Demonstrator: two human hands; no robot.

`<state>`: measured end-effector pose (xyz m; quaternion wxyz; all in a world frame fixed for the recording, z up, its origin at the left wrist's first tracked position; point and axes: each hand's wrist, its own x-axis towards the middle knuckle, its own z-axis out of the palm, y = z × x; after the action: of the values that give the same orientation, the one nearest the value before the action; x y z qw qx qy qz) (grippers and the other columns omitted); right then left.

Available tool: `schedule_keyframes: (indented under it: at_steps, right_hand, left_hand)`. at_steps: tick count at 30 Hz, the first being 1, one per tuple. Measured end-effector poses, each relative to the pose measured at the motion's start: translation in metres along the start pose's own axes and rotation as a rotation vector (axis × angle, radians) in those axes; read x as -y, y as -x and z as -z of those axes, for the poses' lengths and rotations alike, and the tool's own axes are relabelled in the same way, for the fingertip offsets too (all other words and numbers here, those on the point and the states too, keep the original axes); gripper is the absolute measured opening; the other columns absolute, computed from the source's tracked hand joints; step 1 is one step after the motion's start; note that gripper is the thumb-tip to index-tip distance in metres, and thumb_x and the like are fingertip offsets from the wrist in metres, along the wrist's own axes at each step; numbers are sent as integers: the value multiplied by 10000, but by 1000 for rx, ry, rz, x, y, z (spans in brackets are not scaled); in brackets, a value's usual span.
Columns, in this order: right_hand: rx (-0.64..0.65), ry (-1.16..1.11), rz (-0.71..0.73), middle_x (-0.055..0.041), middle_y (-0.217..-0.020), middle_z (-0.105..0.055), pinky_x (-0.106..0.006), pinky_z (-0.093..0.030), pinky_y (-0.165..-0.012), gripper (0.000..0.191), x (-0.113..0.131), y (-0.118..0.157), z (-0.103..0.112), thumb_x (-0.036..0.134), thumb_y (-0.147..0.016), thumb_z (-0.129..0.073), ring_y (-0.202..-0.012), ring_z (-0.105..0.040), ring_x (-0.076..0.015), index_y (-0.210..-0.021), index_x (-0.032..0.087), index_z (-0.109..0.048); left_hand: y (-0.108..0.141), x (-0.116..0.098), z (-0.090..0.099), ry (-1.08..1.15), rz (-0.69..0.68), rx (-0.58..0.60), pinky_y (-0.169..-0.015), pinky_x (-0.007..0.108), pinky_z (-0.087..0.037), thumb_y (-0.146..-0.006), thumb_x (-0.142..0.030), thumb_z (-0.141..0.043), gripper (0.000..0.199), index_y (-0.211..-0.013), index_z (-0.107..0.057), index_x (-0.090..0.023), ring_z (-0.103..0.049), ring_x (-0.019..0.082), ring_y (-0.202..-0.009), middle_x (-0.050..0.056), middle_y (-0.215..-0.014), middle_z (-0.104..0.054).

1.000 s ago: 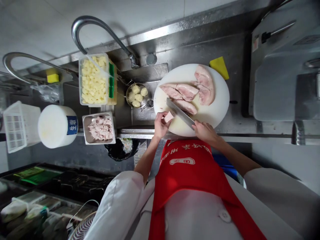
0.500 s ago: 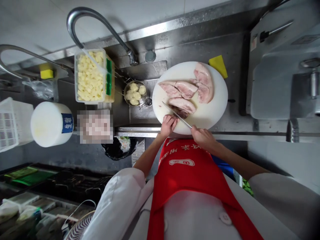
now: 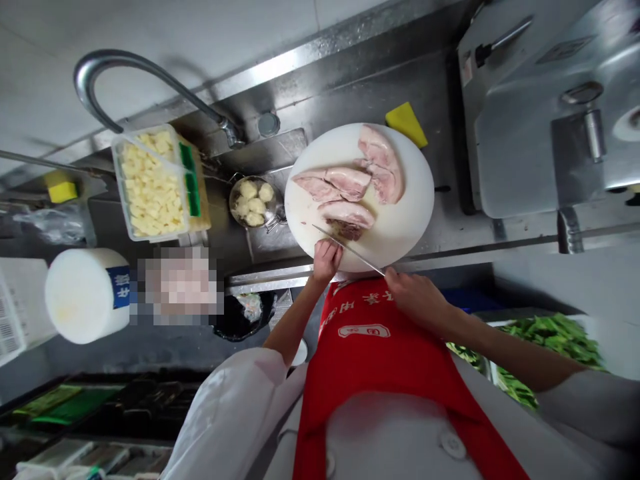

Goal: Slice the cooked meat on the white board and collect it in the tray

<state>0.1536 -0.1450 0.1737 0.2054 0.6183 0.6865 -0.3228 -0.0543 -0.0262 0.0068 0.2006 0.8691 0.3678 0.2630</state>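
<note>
My right hand (image 3: 413,293) is closed round the handle of a knife (image 3: 353,251), whose thin blade lies slanted over the near part of a round white cutting board (image 3: 415,200). My left hand (image 3: 327,260) is by the board's near edge, its fingers curled close against the near side of the blade. Whatever those fingers hold, if anything, is hidden. Just beyond the blade lies a piece of pork (image 3: 347,213) with pale skin and a dark cut side. Behind it rests another pork piece (image 3: 333,181), and a curved pork slab (image 3: 383,167) lies at the right.
Left of the board, a pot (image 3: 255,203) with several pale round pieces stands in the sink. A tub (image 3: 153,187) of pale cubes is farther left, under a faucet (image 3: 150,63). A yellow sponge (image 3: 406,125) touches the board's far edge. A metal machine (image 3: 525,133) stands right.
The view has shifted right and tilted, bringing leafy greens into sight. My left hand has drawn slightly away from the dark side of the near pork piece. The knife stays in my right hand.
</note>
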Motion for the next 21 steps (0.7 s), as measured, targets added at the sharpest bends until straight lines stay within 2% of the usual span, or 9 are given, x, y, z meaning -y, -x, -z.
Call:
schedule_keyframes:
  at_steps: [6, 9, 15, 17, 21]
  right_hand:
    - [80, -67, -11, -151, -834, -716, -316, -525, -661, 293, -1, -10, 5, 64, -943, -301, -815, -733, -277, -1141, 104, -514]
    - [64, -92, 25, -169, -868, -720, -325, -525, -675, 282, -3, -17, 7, 75, -947, -308, -832, -732, -282, -1138, 99, -512]
    - [137, -127, 28, -168, -831, -720, -313, -500, -633, 295, -17, -14, -8, 50, -917, -325, -770, -730, -279, -1128, 95, -527]
    - [133, -159, 34, -173, -840, -722, -316, -495, -641, 296, -14, -26, -9, 58, -920, -319, -786, -726, -278, -1128, 91, -528]
    - [40, -216, 83, -184, -892, -722, -325, -486, -700, 306, 0, -75, 0, 98, -953, -286, -862, -715, -274, -1155, 80, -516]
  left_hand:
    - [2, 4, -5, -20, -9, -22, -831, 351, -472, -979, -281, -506, 205, -882, -655, -179, -590, 186, -890, 73, -845, -633]
    - [3, 5, -5, -31, -7, -32, -832, 350, -484, -975, -274, -511, 200, -875, -657, -180, -600, 179, -877, 67, -836, -644]
    - [4, 5, -5, 15, 14, -36, -857, 371, -500, -967, -280, -534, 160, -958, -670, -195, -626, 187, -924, 77, -908, -674]
    - [5, 5, -4, 42, 36, -22, -871, 383, -502, -966, -277, -534, 160, -995, -669, -198, -628, 193, -947, 85, -940, -680]
    - [6, 6, -3, 71, 71, 13, -896, 398, -503, -968, -280, -526, 169, -1018, -663, -194, -631, 198, -966, 92, -954, -683]
